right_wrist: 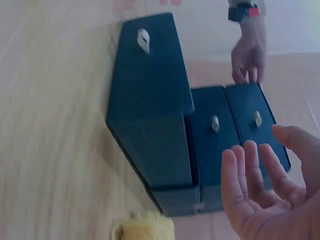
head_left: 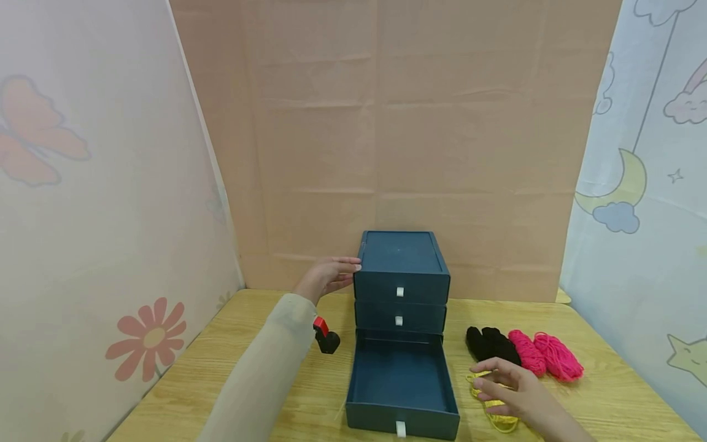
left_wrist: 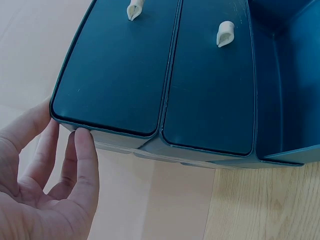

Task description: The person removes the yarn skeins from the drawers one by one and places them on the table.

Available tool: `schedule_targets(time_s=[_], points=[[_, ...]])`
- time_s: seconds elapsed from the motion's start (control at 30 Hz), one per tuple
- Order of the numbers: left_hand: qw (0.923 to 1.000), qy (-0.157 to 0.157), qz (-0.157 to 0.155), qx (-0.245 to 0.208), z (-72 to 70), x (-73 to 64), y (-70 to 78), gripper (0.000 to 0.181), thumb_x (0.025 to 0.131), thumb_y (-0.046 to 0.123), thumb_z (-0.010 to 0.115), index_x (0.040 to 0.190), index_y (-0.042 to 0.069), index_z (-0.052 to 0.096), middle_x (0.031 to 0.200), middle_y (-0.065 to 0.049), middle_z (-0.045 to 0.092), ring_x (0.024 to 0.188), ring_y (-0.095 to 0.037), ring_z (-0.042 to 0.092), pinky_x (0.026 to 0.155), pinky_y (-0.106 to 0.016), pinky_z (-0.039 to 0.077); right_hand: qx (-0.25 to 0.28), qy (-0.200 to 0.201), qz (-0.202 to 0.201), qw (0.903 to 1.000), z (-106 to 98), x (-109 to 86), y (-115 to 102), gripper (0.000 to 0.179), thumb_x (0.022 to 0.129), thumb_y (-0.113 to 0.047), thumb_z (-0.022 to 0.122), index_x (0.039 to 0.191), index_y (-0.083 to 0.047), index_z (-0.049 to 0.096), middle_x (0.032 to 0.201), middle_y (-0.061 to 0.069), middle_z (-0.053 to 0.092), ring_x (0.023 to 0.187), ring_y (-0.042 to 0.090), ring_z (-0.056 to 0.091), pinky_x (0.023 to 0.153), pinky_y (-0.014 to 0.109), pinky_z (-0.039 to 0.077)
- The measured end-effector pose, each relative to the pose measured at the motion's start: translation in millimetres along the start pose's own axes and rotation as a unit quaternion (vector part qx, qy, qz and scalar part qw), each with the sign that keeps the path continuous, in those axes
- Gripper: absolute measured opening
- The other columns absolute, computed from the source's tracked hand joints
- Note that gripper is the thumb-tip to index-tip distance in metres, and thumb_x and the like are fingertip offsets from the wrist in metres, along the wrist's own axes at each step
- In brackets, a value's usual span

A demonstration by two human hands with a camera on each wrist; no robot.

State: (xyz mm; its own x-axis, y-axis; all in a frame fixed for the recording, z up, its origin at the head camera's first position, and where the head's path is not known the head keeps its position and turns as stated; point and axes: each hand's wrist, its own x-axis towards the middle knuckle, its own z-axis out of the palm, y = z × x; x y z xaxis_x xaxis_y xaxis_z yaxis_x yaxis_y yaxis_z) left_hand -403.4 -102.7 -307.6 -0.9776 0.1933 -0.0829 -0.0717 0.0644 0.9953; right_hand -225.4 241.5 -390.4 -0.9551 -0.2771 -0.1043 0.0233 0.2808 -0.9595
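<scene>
A dark blue drawer unit [head_left: 402, 253] with three stacked drawers stands on the table. Its bottom drawer [head_left: 403, 415] is pulled out and nothing lies inside; the upper two are closed. My left hand [head_left: 332, 274] rests its fingertips against the left side of the unit near the top; in the left wrist view its thumb [left_wrist: 35, 122] lies at the top edge. Over a yellow yarn skein [head_left: 501, 422] hovers my right hand [head_left: 513, 393], fingers spread and slightly bent, holding nothing. That hand partly covers the skein in the head view.
Right of the unit lie a black yarn bundle [head_left: 493, 345] and two pink skeins, one [head_left: 558, 356] at the outer end. A brown paper backdrop [head_left: 309, 153] rises behind the wooden table [head_left: 221, 380]. Patterned cloth [head_left: 110, 215] hangs at both sides.
</scene>
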Motion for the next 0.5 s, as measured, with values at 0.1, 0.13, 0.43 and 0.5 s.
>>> schedule_targets(time_s=[0.1,0.13,0.43,0.5], points=[[1.0000,-0.002,0.007,0.006,-0.5,-2.4,-0.5,0.026,0.084,0.021,0.068,0.110,0.015,0.069,0.117,-0.003,0.060,0.101,-0.021,0.059,0.092,-0.034,0.047,0.011,-0.030,0.000,0.9995,18.6,0.4,1.3,0.044,0.095,-0.023,0.053,0.121,0.011,0.043,0.104,0.012,0.061,0.089,0.027,0.061,0.078,0.045,0.053],[0.9999,-0.002,0.009,0.006,-0.7,-3.3,-0.9,0.026,0.084,0.022,0.069,0.109,0.016,0.069,0.116,-0.002,0.061,0.100,-0.020,0.060,0.092,-0.034,0.047,0.016,-0.040,0.004,0.9991,25.0,0.5,1.4,0.044,0.095,-0.023,0.053,0.120,0.011,0.043,0.103,0.012,0.061,0.087,0.027,0.061,0.078,0.044,0.054],[0.9998,-0.003,0.014,0.012,-1.1,-5.6,-0.8,0.025,0.083,0.025,0.070,0.107,0.018,0.070,0.116,0.000,0.061,0.098,-0.018,0.060,0.089,-0.032,0.049,0.076,-0.181,-0.005,0.9804,66.8,13.0,16.7,0.034,0.094,-0.019,0.055,0.111,0.011,0.053,0.096,0.009,0.063,0.082,0.017,0.058,0.075,0.024,0.051],[0.9999,-0.001,0.010,0.009,-0.7,-4.6,-0.2,0.025,0.083,0.024,0.070,0.107,0.018,0.070,0.117,0.000,0.060,0.100,-0.019,0.059,0.089,-0.031,0.049,0.063,-0.206,-0.018,0.9764,73.3,19.2,24.8,0.034,0.095,-0.018,0.052,0.108,0.012,0.055,0.096,0.008,0.064,0.080,0.012,0.058,0.073,0.020,0.051]])
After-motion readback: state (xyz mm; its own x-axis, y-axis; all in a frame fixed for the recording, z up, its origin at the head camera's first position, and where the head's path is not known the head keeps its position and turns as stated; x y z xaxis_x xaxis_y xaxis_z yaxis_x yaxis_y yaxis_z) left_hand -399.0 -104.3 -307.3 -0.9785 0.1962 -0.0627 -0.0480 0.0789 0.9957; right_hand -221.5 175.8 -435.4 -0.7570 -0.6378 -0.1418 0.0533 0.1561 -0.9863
